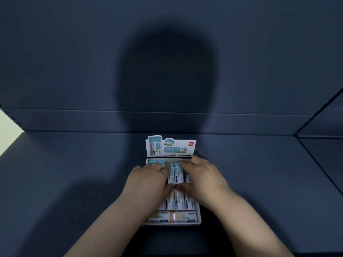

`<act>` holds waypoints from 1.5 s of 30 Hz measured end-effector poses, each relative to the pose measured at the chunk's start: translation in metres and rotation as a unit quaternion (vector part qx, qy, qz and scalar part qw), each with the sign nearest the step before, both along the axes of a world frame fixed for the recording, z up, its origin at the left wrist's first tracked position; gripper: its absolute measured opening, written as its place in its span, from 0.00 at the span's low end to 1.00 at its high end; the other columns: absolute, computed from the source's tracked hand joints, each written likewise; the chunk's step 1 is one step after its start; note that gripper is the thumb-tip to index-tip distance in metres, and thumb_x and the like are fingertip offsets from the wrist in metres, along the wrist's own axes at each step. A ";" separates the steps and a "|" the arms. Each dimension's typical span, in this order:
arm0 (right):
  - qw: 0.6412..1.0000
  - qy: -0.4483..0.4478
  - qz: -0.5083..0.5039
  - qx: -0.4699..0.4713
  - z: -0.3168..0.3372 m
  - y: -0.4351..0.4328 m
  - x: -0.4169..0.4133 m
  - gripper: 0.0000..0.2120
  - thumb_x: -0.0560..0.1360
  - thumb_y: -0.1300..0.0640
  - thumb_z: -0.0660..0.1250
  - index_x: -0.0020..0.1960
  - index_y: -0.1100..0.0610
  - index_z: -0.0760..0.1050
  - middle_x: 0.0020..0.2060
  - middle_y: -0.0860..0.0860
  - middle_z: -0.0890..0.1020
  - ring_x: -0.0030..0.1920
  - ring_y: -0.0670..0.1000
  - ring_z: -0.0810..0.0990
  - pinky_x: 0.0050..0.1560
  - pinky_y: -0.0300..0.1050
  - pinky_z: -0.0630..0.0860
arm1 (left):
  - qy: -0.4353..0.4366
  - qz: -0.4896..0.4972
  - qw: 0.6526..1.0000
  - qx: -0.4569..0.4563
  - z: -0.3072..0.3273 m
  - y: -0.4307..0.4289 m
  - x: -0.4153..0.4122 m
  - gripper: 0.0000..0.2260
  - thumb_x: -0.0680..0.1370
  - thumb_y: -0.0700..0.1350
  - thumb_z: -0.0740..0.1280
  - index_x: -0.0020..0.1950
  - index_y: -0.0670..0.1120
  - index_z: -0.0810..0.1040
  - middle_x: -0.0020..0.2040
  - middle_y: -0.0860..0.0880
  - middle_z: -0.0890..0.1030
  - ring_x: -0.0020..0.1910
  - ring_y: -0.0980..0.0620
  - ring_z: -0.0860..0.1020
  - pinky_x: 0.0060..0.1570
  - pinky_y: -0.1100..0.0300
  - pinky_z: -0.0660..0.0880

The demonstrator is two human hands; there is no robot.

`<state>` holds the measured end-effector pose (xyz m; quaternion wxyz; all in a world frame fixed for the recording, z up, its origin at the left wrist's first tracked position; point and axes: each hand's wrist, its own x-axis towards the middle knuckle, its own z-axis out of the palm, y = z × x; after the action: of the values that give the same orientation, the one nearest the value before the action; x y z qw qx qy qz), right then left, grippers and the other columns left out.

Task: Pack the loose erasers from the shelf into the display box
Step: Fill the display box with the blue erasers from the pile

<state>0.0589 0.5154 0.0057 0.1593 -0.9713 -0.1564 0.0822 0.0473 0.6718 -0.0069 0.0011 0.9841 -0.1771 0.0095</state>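
White cardboard display box [199,217] on the dark navy shelf [74,173], its upright white header card [170,147] printed teal and green; inside it, white-sleeved erasers [179,175] tipped teal or orange

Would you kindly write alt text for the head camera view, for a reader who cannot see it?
Two bare hands, the left hand and right hand, press down on wrapped erasers packed in rows inside a white display box. The box sits on a dark blue shelf, its printed header card standing upright at the back. No loose erasers show on the shelf.

Left hand [148,179] and right hand [203,175] – both flat on erasers [175,176] in display box [199,217].
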 end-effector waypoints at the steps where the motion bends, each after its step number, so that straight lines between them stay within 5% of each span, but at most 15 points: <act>1: 1.000 -0.004 0.002 -0.002 -0.001 -0.001 -0.001 0.29 0.72 0.45 0.67 0.71 0.47 0.65 0.66 0.46 0.69 0.66 0.51 0.65 0.65 0.42 0.63 | -0.001 0.000 1.000 0.004 -0.001 0.000 0.000 0.28 0.79 0.59 0.53 0.76 0.51 0.53 0.66 0.54 0.70 0.64 0.52 0.68 0.57 0.57 0.64; 18: 0.994 -0.087 -0.029 0.054 -0.018 -0.003 -0.012 0.24 0.72 0.49 0.69 0.66 0.51 0.72 0.62 0.49 0.75 0.63 0.54 0.72 0.61 0.44 0.66 | -0.040 0.023 0.999 0.015 0.000 -0.004 -0.008 0.26 0.81 0.59 0.51 0.76 0.50 0.54 0.65 0.53 0.71 0.63 0.51 0.69 0.57 0.56 0.64; 20: 0.992 -0.105 -0.036 0.053 -0.019 -0.004 -0.016 0.23 0.69 0.50 0.72 0.63 0.53 0.76 0.58 0.50 0.77 0.60 0.55 0.74 0.58 0.47 0.69 | -0.045 0.021 0.999 -0.010 0.000 0.001 -0.009 0.25 0.79 0.59 0.56 0.74 0.51 0.61 0.60 0.53 0.75 0.58 0.51 0.73 0.53 0.56 0.66; 22: 0.991 -0.115 -0.040 0.053 -0.020 -0.003 -0.018 0.20 0.69 0.52 0.72 0.60 0.53 0.78 0.57 0.51 0.78 0.58 0.56 0.76 0.57 0.48 0.70 | -0.084 -0.004 0.996 -0.021 -0.006 0.008 -0.009 0.23 0.69 0.57 0.72 0.61 0.50 0.78 0.43 0.53 0.81 0.41 0.51 0.79 0.39 0.57 0.72; 24: 0.991 -0.116 -0.043 0.056 -0.021 -0.002 -0.017 0.18 0.69 0.54 0.72 0.58 0.54 0.78 0.56 0.51 0.79 0.58 0.57 0.76 0.57 0.48 0.70 | -0.073 -0.016 0.997 -0.027 -0.008 0.008 -0.010 0.23 0.60 0.52 0.80 0.52 0.48 0.83 0.35 0.52 0.79 0.33 0.51 0.78 0.31 0.58 0.71; 26: 0.990 -0.117 -0.044 0.062 -0.021 0.000 -0.018 0.16 0.70 0.55 0.71 0.58 0.54 0.78 0.56 0.51 0.79 0.57 0.57 0.76 0.57 0.47 0.70 | -0.024 -0.005 1.000 -0.019 -0.003 0.007 -0.015 0.24 0.71 0.49 0.72 0.66 0.49 0.74 0.48 0.51 0.79 0.47 0.50 0.78 0.43 0.55 0.71; 28: 0.989 -0.123 -0.049 0.066 -0.019 0.000 -0.021 0.17 0.70 0.55 0.72 0.58 0.55 0.79 0.53 0.52 0.79 0.55 0.57 0.77 0.55 0.48 0.71 | -0.065 0.000 0.998 -0.018 -0.007 0.008 -0.015 0.24 0.78 0.49 0.62 0.73 0.50 0.63 0.58 0.51 0.75 0.57 0.50 0.72 0.52 0.55 0.66; 33: 0.980 -0.147 -0.071 0.116 -0.007 -0.005 -0.037 0.18 0.72 0.54 0.70 0.62 0.53 0.76 0.48 0.50 0.77 0.52 0.53 0.76 0.53 0.46 0.73 | -0.122 -0.020 0.989 -0.076 0.002 0.017 -0.025 0.19 0.63 0.48 0.78 0.52 0.48 0.82 0.37 0.53 0.79 0.35 0.50 0.78 0.31 0.55 0.71; 42: 0.971 -0.145 -0.117 0.151 0.010 -0.005 -0.078 0.16 0.74 0.50 0.67 0.62 0.49 0.76 0.40 0.41 0.68 0.46 0.47 0.74 0.48 0.45 0.75 | -0.170 -0.066 0.976 -0.118 0.015 0.022 -0.047 0.13 0.74 0.50 0.65 0.55 0.48 0.81 0.36 0.53 0.78 0.34 0.50 0.77 0.32 0.57 0.69; 45: 0.970 -0.153 -0.128 0.136 0.010 -0.007 -0.088 0.16 0.73 0.50 0.68 0.61 0.49 0.77 0.40 0.42 0.68 0.45 0.48 0.75 0.46 0.43 0.74 | -0.171 -0.076 0.977 -0.104 0.013 0.019 -0.054 0.14 0.71 0.49 0.71 0.55 0.48 0.81 0.36 0.52 0.78 0.34 0.49 0.77 0.33 0.55 0.69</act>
<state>-0.0291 0.5086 0.0157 0.2728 -0.9536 -0.0630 -0.1106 -0.0063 0.6912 0.0057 0.0739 0.9461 -0.2473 0.1958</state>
